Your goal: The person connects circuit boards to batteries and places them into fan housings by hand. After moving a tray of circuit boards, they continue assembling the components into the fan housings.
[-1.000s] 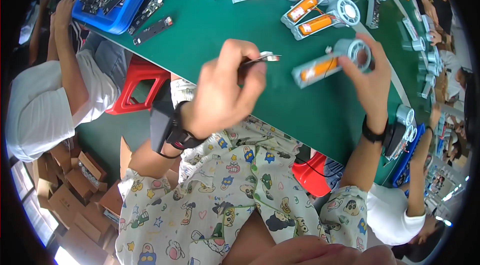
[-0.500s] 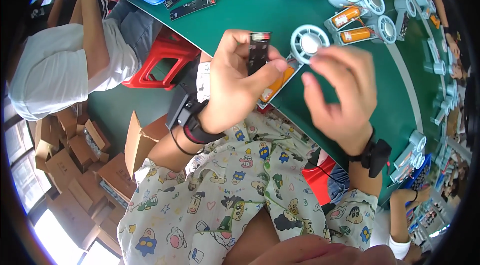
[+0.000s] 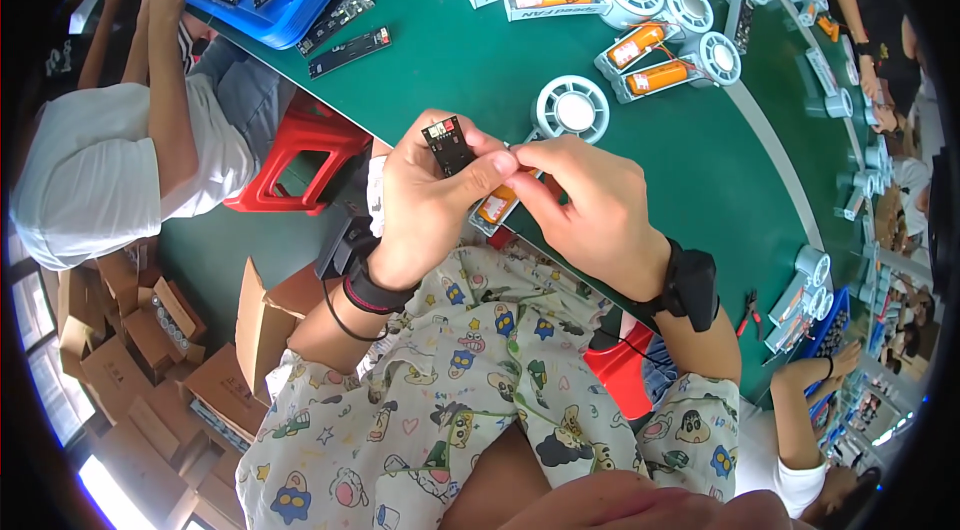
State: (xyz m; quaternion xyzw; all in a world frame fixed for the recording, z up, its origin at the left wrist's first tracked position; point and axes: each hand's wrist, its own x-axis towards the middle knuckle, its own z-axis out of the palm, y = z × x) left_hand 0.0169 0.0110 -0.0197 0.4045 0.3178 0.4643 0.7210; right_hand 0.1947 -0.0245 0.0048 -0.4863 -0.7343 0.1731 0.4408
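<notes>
My left hand (image 3: 415, 205) is closed around a narrow black circuit board (image 3: 447, 146), gripping it between thumb and fingers with its upper end sticking out. The fingertips of my right hand (image 3: 603, 208) are pinched together at the left thumb, beside the board. Whatever lies between those fingertips is too small and covered to make out. Under both hands, at the table's near edge, lies a pale blue handheld fan (image 3: 547, 108) with its round head pointing away from me. Its orange battery (image 3: 496, 203) shows below my fingers; the middle of its body is hidden.
Several opened fans with orange batteries (image 3: 658, 78) stand across the green table (image 3: 430, 60). At far left, loose boards (image 3: 350, 51) lie by a blue bin (image 3: 285, 25) of boards. Pliers (image 3: 749, 313) rest at right. A co-worker (image 3: 180, 130) sits left, near a red stool (image 3: 295, 160).
My right hand has come left to meet my left hand, and its spread fingers have closed into a pinch. The circuit board now leans to the left. The whole view has shifted slightly.
</notes>
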